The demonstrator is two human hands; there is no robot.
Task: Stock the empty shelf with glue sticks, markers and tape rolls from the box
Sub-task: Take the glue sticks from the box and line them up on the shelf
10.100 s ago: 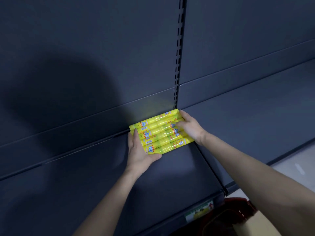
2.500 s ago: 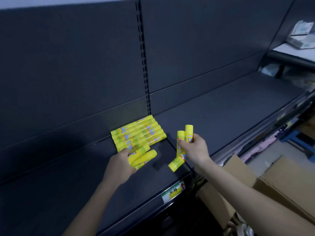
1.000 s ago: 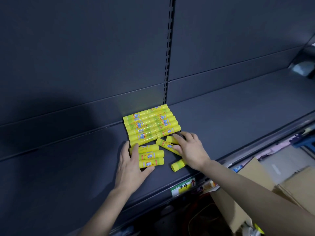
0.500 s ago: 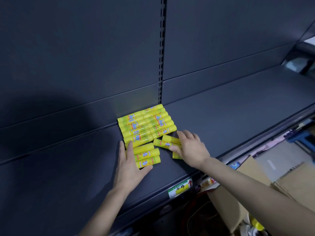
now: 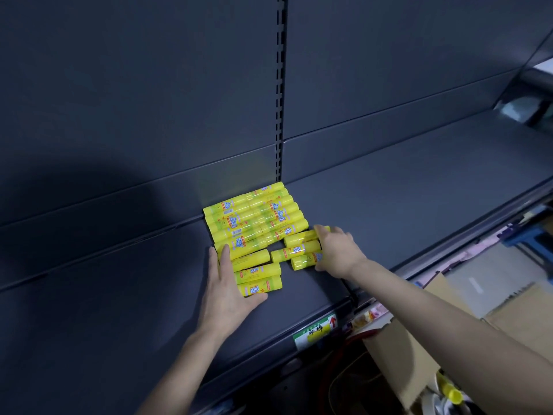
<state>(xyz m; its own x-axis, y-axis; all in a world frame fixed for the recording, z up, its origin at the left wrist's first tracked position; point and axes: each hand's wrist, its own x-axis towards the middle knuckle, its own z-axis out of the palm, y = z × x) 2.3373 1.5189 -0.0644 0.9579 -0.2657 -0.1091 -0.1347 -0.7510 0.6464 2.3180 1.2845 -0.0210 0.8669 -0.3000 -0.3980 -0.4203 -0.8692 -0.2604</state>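
Note:
Several yellow glue sticks point(image 5: 254, 218) lie flat in tight rows at the back of the dark shelf point(image 5: 404, 190). In front of them lie two small groups of loose sticks. My left hand point(image 5: 229, 286) lies flat, with straight fingers against the left ends of three sticks point(image 5: 258, 272) and its thumb under the front one. My right hand point(image 5: 336, 251) presses on the right ends of three other sticks point(image 5: 299, 250), its fingers spread over them. A narrow gap separates the two groups.
A green and white price label point(image 5: 315, 330) sits on the shelf's front rail. An open cardboard box point(image 5: 401, 354) stands on the floor at the lower right, with one yellow glue stick point(image 5: 452, 392) beside it. An upright slotted post point(image 5: 279, 85) splits the back panel.
My right hand has gathered its three scattered sticks into a parallel row and slid them up towards the stocked rows. The left hand has stayed against its three sticks.

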